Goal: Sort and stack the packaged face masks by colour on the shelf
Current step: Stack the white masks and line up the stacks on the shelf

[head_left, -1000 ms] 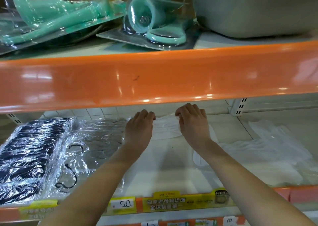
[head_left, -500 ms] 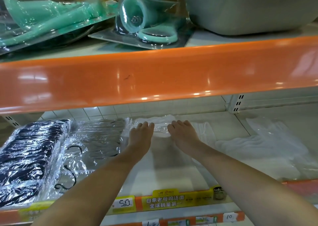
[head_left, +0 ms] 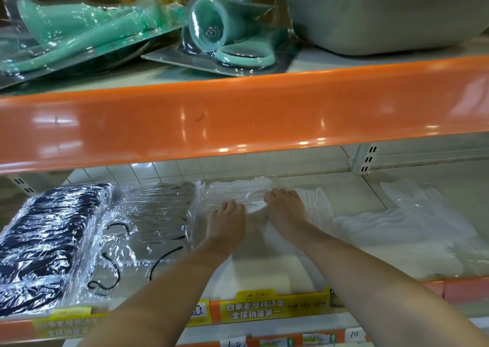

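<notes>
Packaged black face masks (head_left: pixel 45 243) lie stacked at the far left of a white shelf (head_left: pixel 264 275) edged in orange, clear-wrapped packs (head_left: pixel 148 225) beside them. At centre, left hand (head_left: pixel 225 227) and right hand (head_left: pixel 287 214) lie flat, fingers straight, pressing white packaged masks (head_left: pixel 238 193). More white masks (head_left: pixel 402 230) lie to the right.

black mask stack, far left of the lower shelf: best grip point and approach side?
Likely the near short edge of the black mask stack, approached from the open shelf front. It lies flat, and the orange shelf lip overhangs it, so a top-down approach looks blocked. The clear wrap is slick and crinkled, so slide the fingers underneath with the thumb on top rather than pinching film. Both hands are now on the white pack.
</notes>
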`<state>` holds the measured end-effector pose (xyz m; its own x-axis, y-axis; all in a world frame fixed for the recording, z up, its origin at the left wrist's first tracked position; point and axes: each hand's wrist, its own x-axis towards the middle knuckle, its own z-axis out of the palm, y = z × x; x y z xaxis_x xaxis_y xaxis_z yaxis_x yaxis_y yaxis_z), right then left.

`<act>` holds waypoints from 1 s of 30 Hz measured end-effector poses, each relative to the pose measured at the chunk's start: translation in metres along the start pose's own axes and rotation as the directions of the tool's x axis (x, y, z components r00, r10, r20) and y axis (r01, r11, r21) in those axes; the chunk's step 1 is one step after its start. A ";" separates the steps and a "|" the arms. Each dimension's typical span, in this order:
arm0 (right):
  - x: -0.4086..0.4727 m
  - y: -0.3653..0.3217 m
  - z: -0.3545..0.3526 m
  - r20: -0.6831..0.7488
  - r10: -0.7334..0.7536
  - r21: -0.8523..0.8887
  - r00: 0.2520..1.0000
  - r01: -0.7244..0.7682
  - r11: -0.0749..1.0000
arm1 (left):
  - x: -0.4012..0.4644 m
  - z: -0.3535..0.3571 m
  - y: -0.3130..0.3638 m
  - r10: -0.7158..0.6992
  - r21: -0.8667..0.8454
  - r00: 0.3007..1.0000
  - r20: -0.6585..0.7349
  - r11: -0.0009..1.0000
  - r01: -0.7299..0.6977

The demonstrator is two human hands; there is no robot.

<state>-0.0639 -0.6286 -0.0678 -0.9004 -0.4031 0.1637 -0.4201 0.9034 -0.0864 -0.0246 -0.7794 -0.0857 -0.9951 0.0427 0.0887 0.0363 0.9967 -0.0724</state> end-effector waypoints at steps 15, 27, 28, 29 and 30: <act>-0.009 0.004 0.017 0.026 -0.165 0.187 0.986 0.157 0.970 | 0.001 -0.013 0.007 -0.124 -0.112 0.984 0.125 0.984 0.138; -0.049 0.034 -0.003 -0.187 0.120 0.339 0.975 -0.050 0.939 | 0.006 -0.051 0.075 -0.007 -0.307 0.999 -0.050 0.952 -0.008; -0.057 0.039 -0.002 -0.196 0.145 0.326 0.970 -0.075 0.942 | 0.002 -0.050 0.081 0.007 -0.341 0.999 -0.053 0.940 -0.025; -0.066 0.045 0.000 -0.201 0.168 0.319 0.965 -0.098 0.943 | -0.002 -0.049 0.087 0.021 -0.376 0.999 -0.045 0.926 -0.037; -0.073 0.049 0.002 -0.201 0.188 0.313 0.962 -0.119 0.942 | -0.006 -0.046 0.091 0.029 -0.404 0.999 -0.026 0.914 -0.037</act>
<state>-0.0190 -0.5547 -0.0858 -0.9219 -0.1886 0.3383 -0.3244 0.8534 -0.4081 -0.0113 -0.6853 -0.0472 -0.9909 0.0733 0.1125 0.1070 0.9374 0.3315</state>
